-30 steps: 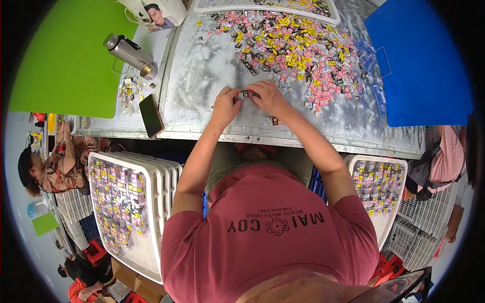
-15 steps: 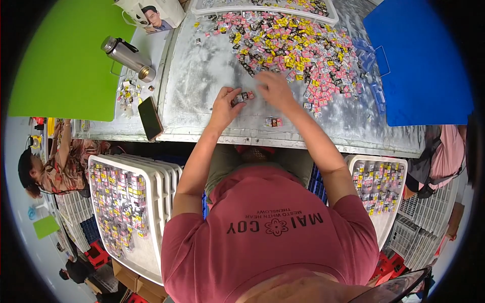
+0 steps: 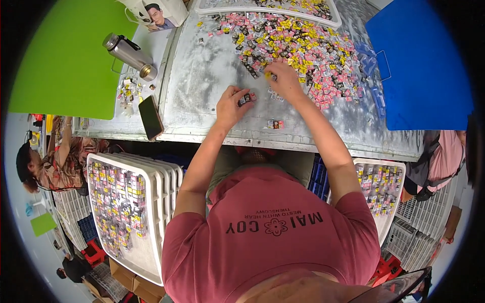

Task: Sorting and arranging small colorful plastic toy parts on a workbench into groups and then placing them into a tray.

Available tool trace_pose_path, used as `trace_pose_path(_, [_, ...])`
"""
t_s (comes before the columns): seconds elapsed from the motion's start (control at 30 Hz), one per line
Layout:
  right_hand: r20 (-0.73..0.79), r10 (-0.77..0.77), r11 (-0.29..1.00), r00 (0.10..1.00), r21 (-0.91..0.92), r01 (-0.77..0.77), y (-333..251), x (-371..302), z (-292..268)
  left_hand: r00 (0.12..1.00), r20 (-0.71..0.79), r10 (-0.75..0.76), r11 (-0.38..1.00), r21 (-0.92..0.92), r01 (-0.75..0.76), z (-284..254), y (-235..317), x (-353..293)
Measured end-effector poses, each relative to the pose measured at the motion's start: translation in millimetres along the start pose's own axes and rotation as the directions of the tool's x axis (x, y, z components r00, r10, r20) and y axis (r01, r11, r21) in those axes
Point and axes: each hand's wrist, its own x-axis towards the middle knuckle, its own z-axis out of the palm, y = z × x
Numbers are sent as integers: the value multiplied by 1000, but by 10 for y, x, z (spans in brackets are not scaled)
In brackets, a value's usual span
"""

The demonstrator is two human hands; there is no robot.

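Observation:
My left hand (image 3: 231, 107) is closed around a short row of small black and pink blocks (image 3: 247, 98), held just above the metal tabletop. At the near edge of a wide heap of small pink, black, yellow and clear blocks (image 3: 323, 65), my right hand (image 3: 285, 82) pinches a small yellow block (image 3: 268, 76). Its fingertips partly cover that block. Between my forearms, close to the table's front edge, lies a separate short row of black and pink blocks (image 3: 275, 124). The exact kind of these blocks is too small to tell.
A white tray (image 3: 273, 9) stands behind the heap. On the left are a phone (image 3: 150, 118), a steel flask (image 3: 123, 52) and a green panel (image 3: 65, 60); a blue panel (image 3: 424, 65) stands right. Stacked trays (image 3: 154, 202) flank me. Another person (image 3: 55, 161) sits at left.
My right hand has moved slightly right and forward to the heap's edge and now pinches a yellow block. My left hand has shifted slightly right, still holding its row of blocks.

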Motion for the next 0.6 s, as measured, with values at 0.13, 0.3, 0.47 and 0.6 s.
trace_pose_path(0.13, [194, -63, 998, 979, -16, 67, -307, -342, 2, 999, 30, -33, 999, -23, 34, 0, 22, -3])
trace_pose_path(0.3, [191, -86, 996, 978, 53, 78, -364, -393, -27, 1000, -5, -23, 1000, 7, 23, 40, -24, -34])
trace_pose_path(0.47, [-81, 21, 996, 996, -83, -28, 193, -98, -281, 1000, -29, -2, 1000, 11, 2, 51, -30, -28])
trace_pose_path(0.6, [-36, 41, 967, 999, -250, -49, 462, -62, -434, 999, -13, -42, 999, -18, 41, 54, -21, -37])
